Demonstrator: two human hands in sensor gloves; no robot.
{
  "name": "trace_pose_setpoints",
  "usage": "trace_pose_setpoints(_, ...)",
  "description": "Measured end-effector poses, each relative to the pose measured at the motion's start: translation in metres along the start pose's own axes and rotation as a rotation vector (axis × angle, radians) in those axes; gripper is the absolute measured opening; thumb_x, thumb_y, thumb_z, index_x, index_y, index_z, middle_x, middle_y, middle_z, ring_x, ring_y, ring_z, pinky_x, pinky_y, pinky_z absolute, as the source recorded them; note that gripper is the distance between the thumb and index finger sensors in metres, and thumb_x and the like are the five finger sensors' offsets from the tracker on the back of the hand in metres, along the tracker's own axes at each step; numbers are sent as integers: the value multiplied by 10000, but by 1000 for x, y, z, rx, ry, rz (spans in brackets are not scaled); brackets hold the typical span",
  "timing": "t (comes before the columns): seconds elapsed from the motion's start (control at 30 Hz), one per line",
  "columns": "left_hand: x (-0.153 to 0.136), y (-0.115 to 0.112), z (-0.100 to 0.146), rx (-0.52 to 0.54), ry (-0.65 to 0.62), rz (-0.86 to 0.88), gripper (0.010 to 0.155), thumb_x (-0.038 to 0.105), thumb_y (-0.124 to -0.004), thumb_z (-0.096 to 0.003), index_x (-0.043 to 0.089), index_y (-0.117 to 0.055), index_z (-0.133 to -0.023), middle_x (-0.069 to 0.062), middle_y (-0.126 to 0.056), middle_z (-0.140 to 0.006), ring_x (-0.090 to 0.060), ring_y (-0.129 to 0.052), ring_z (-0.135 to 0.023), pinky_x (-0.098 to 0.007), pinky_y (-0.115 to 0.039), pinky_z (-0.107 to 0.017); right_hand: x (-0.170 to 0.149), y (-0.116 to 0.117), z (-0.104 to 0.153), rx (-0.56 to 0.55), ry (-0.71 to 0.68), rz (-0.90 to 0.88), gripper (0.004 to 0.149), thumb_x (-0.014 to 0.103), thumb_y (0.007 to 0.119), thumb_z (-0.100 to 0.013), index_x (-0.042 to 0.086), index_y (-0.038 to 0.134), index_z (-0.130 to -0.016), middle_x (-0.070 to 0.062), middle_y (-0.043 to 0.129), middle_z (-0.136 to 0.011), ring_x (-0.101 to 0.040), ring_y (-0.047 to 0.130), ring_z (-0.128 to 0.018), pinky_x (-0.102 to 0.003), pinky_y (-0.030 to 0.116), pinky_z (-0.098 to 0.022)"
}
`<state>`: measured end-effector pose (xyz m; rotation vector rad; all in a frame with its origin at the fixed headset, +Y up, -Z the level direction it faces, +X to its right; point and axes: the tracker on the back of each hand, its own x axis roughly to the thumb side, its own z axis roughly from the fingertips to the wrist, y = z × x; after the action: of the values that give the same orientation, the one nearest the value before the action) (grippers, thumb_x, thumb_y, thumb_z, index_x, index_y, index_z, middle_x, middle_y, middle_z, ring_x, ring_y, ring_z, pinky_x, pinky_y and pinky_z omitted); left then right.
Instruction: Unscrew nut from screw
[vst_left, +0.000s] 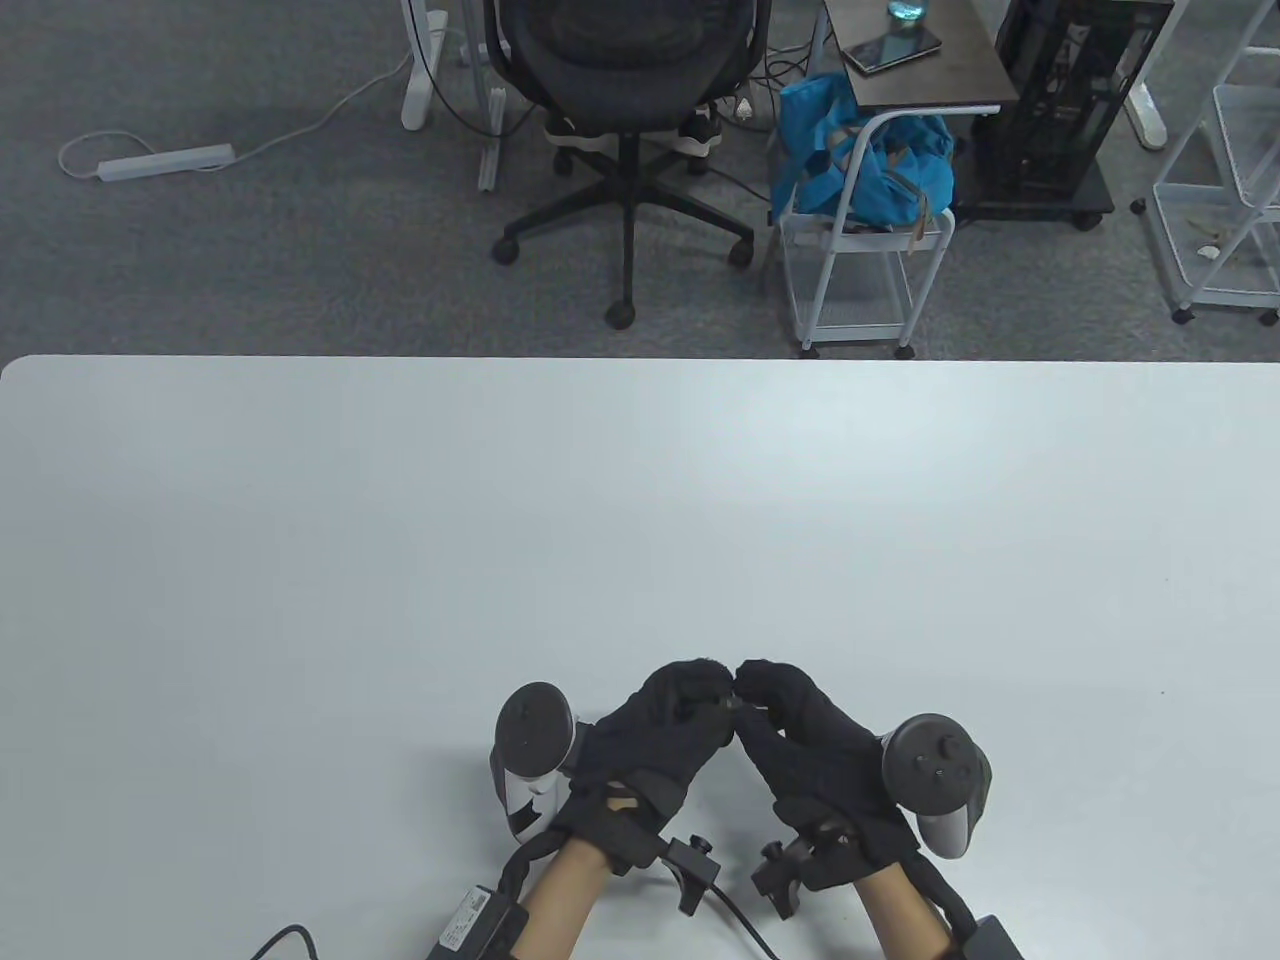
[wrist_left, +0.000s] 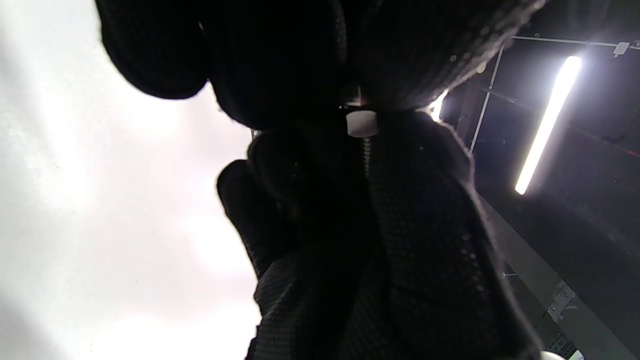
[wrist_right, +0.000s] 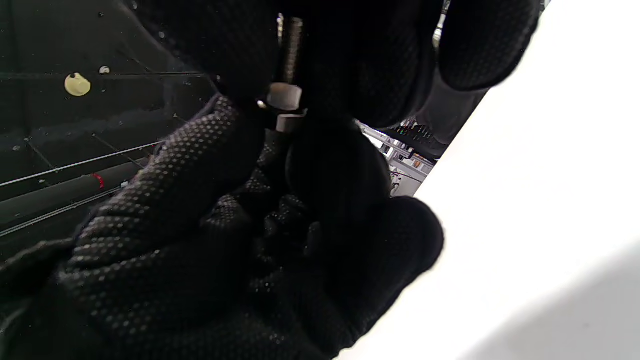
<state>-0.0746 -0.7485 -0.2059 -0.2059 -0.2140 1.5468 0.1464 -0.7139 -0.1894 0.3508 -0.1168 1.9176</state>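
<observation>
Both gloved hands meet near the table's front edge. My left hand (vst_left: 670, 720) and right hand (vst_left: 800, 730) pinch a small screw with a pale nut (vst_left: 733, 697) between their fingertips, above the table. In the left wrist view the nut (wrist_left: 361, 122) sits just under my left fingertips (wrist_left: 280, 75), and the screw's thread (wrist_left: 366, 155) runs down into my right hand's fingers (wrist_left: 425, 210). In the right wrist view the thread (wrist_right: 292, 50) shows between my right fingers, the nut (wrist_right: 284, 96) below it, and the screw's head end (wrist_right: 290, 121) sits in my left fingers (wrist_right: 200, 150). Which fingers touch the nut is hidden.
The white table (vst_left: 640, 520) stretches away beyond the hands. An office chair (vst_left: 625, 100), a cart with a blue bag (vst_left: 860, 160) and a wire rack (vst_left: 1220, 200) stand on the floor past its far edge.
</observation>
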Motion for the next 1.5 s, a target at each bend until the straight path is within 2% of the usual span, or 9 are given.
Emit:
trace_pose_setpoints(0.17, -1, 1, 0, 8, 12, 25, 495, 365, -870, -490, 221, -764, -951, -132, -890, -858, -296, -958, -649, -584, -793, -560, 1, 1, 0, 17, -3, -26, 469, 284, 807, -528, 210, 700, -978, -153, 719, -967, -399, 796, -804, -649, 664, -639)
trace_pose_setpoints(0.37, 1, 1, 0, 14, -12, 34, 493, 350, -877, -484, 227, -763, -948, -140, -880, -867, -301, -951, -656, -588, -786, -565, -12, 0, 2, -42, 91, -176, 639, 483, 739, -548, 106, 625, -1051, -234, 668, -1010, -482, 734, -842, -691, 600, -623)
trace_pose_setpoints(0.53, 4, 0, 0, 7, -47, 0, 491, 333, -882, -483, 234, -761, -948, -142, -868, -882, -306, -941, -671, -593, -777, -572, -16, -3, 1, -50, 126, -106, 574, 478, 756, -535, 68, 762, -936, -145, 926, -753, -388, 948, -591, -654, 738, -540)
trace_pose_setpoints(0.67, 6, -2, 0, -11, -58, -48, 492, 317, -873, -487, 229, -765, -958, -153, -862, -889, -317, -935, -678, -601, -768, -577, -10, -2, 2, -77, 88, -85, 494, 397, 784, -525, 80, 776, -904, -90, 948, -664, -315, 972, -506, -598, 793, -522)
trace_pose_setpoints(1.03, 4, 0, -1, 2, -36, -37, 493, 345, -870, -489, 215, -766, -953, -146, -879, -865, -307, -946, -653, -594, -780, -563, -5, -3, 0, -10, 27, -78, 448, 292, 818, -523, 205, 735, -955, -144, 750, -946, -394, 806, -798, -654, 652, -637)
trace_pose_setpoints(1.2, 5, -1, 0, 7, -42, -24, 489, 341, -872, -486, 225, -765, -949, -143, -875, -869, -303, -946, -655, -590, -781, -566, -10, -4, 2, -61, 51, -60, 591, 452, 762, -540, 152, 656, -1038, -211, 665, -1015, -464, 715, -863, -684, 592, -635)
trace_pose_setpoints(1.3, 6, -1, 0, 1, -59, -32, 487, 330, -872, -487, 230, -762, -950, -147, -864, -880, -310, -937, -667, -594, -773, -572, -17, -3, 2, -43, 120, -60, 621, 514, 727, -543, 97, 708, -1003, -210, 826, -888, -460, 839, -737, -691, 645, -589)
trace_pose_setpoints(1.4, 7, -3, 0, -3, -65, -60, 482, 312, -866, -487, 235, -764, -951, -155, -848, -897, -319, -925, -683, -600, -763, -581, -17, -2, 0, -41, 101, -85, 518, 443, 768, -533, 79, 805, -900, -112, 959, -681, -360, 961, -540, -632, 758, -531)
trace_pose_setpoints(1.5, 7, -2, 0, -1, -67, -66, 482, 314, -868, -487, 230, -771, -951, -158, -859, -888, -318, -933, -675, -600, -767, -576, -14, -4, 0, -60, 71, -48, 494, 403, 792, -519, 79, 800, -892, -62, 975, -638, -307, 988, -495, -590, 807, -514)
